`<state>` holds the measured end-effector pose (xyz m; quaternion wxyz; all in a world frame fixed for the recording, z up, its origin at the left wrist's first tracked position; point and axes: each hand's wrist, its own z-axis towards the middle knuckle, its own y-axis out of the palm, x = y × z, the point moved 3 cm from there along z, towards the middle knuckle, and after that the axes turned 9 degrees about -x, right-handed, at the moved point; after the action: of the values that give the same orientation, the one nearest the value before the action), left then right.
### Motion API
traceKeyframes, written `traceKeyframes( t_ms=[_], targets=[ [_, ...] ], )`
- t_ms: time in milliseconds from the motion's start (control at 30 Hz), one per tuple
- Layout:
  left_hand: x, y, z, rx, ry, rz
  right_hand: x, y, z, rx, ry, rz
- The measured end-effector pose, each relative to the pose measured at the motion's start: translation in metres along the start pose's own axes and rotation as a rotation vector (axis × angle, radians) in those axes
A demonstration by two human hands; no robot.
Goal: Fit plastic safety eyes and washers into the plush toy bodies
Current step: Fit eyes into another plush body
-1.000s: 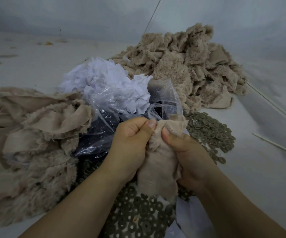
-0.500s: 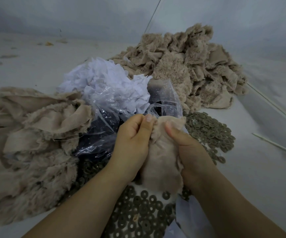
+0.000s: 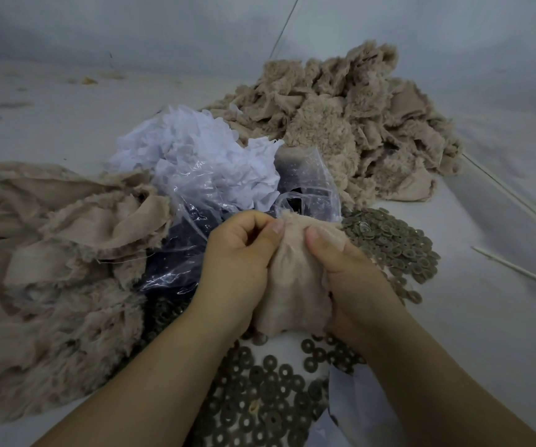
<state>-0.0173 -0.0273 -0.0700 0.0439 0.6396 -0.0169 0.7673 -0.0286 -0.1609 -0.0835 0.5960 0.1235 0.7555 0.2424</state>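
Both hands hold one beige plush toy body [image 3: 292, 279], turned inside out, low in the middle of the view. My left hand [image 3: 237, 262] grips its left side, thumb pressing the top edge. My right hand [image 3: 353, 279] grips the right side, its thumb on the cloth near the top. Round olive washers [image 3: 392, 240] lie heaped to the right and more washers [image 3: 260, 391] are spread below the hands. A clear plastic bag [image 3: 183, 253] holding dark safety eyes lies just left of my left hand. Any eye inside the body is hidden.
A pile of beige plush bodies [image 3: 50, 253] lies at the left and a larger pile [image 3: 350, 124] at the back right. White crumpled scraps [image 3: 195, 156] sit in the bag behind the hands. Thin white sticks [image 3: 518, 272] lie at the right on the pale table [image 3: 486, 317].
The hands have worked the plush body: its top edge is now bunched lower between the two thumbs, and the hands sit slightly closer to me.
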Motion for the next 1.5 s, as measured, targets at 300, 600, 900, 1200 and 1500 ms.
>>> traceKeyframes(
  t_ms=[300,600,900,1200,1500],
  targets=[
    [0.001,0.007,0.0,-0.07,-0.041,-0.136,-0.001,-0.003,0.001,0.045,-0.046,-0.073],
    [0.001,0.011,-0.002,-0.117,0.04,0.006,0.0,-0.003,0.0,-0.031,-0.044,-0.063],
    [0.001,0.015,-0.006,-0.103,0.059,-0.029,0.003,0.01,-0.003,-0.036,0.124,0.155],
    [0.001,0.018,-0.008,-0.06,0.06,0.005,0.003,0.008,-0.002,-0.006,0.132,0.183],
    [0.002,0.016,-0.008,-0.049,0.085,0.013,0.006,0.011,-0.003,-0.023,0.21,0.223]
  ],
)
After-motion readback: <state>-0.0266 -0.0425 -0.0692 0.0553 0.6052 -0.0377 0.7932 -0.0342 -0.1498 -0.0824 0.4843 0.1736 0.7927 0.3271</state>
